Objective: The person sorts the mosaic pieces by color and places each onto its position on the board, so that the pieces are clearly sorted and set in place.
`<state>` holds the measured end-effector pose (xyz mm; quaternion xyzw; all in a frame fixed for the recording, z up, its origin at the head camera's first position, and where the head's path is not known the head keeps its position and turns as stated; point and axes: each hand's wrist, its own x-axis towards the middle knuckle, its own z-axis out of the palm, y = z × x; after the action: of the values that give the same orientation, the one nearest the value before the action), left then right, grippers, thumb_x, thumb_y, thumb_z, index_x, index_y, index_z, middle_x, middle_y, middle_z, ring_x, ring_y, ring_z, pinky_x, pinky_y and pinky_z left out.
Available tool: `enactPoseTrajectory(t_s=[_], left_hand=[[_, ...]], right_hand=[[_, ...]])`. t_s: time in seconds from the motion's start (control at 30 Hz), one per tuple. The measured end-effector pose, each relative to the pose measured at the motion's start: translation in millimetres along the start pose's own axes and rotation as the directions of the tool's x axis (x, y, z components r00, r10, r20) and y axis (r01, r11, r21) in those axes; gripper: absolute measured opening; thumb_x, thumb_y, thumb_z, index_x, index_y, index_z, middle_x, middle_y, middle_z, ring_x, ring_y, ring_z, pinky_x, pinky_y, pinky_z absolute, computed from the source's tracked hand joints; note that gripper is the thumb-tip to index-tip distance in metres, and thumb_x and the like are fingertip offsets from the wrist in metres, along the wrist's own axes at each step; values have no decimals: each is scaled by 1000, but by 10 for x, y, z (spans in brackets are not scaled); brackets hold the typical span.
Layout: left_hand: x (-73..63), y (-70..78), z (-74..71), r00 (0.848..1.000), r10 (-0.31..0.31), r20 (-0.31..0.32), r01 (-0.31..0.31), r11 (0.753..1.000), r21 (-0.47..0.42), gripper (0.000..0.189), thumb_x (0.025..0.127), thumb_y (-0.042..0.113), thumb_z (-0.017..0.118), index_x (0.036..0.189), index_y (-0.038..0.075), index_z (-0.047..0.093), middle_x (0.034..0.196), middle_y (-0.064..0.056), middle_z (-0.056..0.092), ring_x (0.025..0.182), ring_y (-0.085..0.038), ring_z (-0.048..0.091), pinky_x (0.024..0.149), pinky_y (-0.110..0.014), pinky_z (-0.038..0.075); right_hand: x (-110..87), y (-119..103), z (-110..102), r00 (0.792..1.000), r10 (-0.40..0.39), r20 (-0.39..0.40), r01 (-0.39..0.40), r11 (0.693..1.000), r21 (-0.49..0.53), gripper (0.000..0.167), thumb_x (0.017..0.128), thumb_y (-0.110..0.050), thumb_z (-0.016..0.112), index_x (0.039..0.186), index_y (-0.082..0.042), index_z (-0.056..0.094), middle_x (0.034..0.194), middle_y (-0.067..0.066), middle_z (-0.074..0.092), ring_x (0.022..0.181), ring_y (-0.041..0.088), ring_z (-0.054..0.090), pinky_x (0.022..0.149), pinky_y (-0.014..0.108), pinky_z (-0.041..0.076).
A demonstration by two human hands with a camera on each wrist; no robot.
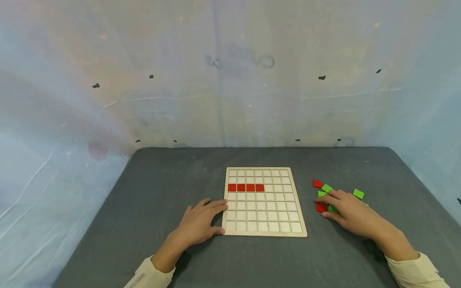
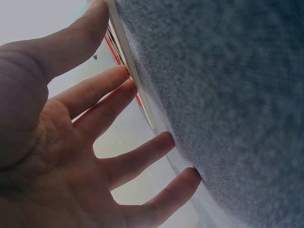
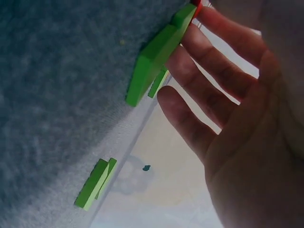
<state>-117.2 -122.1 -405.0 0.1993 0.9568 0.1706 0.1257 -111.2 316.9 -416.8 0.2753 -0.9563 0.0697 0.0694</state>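
Observation:
A wooden grid board lies flat on the grey table. Four red square tiles fill the left part of its third row from the far side. My left hand rests at the board's left edge, fingers spread; in the left wrist view, the thumb and two fingertips meet the rim. On the right, my right hand reaches over loose red and green tiles. Its thumb and index finger lie on either side of a red tile, with green tiles beneath the other fingers. The palm hides part of the pile.
Another red tile and a green tile lie just beyond the right hand. A separate green tile sits to its far right. A pale cloth-like backdrop rises behind the table's far edge.

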Motion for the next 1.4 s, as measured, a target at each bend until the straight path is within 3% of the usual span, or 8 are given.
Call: enactPoseTrajectory(t_s=[0.27,0.7,1.03,1.4], left_hand=[[11,-16,23,999,30,-39,-29,999,33,68,78,36,84,141,23,59,151,7,50,143,-40,40,100,-77,33],[-2,-22,23,1000,18,-26,-17,999,38,68,80,37,82,142,25,57,153,8,49,144,-38,38,102,-76,32],[2,-25,42,1000,16,-18,-15,999,40,68,81,37,81,143,25,56,154,8,47,145,-38,38,102,-77,31],[-3,-9,34,1000,15,-24,-14,999,37,68,80,36,82,143,24,57,153,7,48,144,-39,39,101,-77,32]], right_hand=[[8,-10,10,996,-65,-59,64,998,-18,40,84,-23,79,123,-21,69,104,-11,63,88,6,55,73,33,45],[21,-51,-9,1000,-7,-4,7,1000,15,36,90,-20,74,124,-22,67,107,-9,62,93,9,57,78,39,46],[34,-63,18,996,-32,-85,31,999,-16,39,85,-17,79,122,-20,67,105,-8,61,90,7,53,74,34,47],[69,-78,48,996,-35,-81,33,999,-27,39,85,-17,78,123,-19,67,104,-7,61,89,8,53,74,33,48]])
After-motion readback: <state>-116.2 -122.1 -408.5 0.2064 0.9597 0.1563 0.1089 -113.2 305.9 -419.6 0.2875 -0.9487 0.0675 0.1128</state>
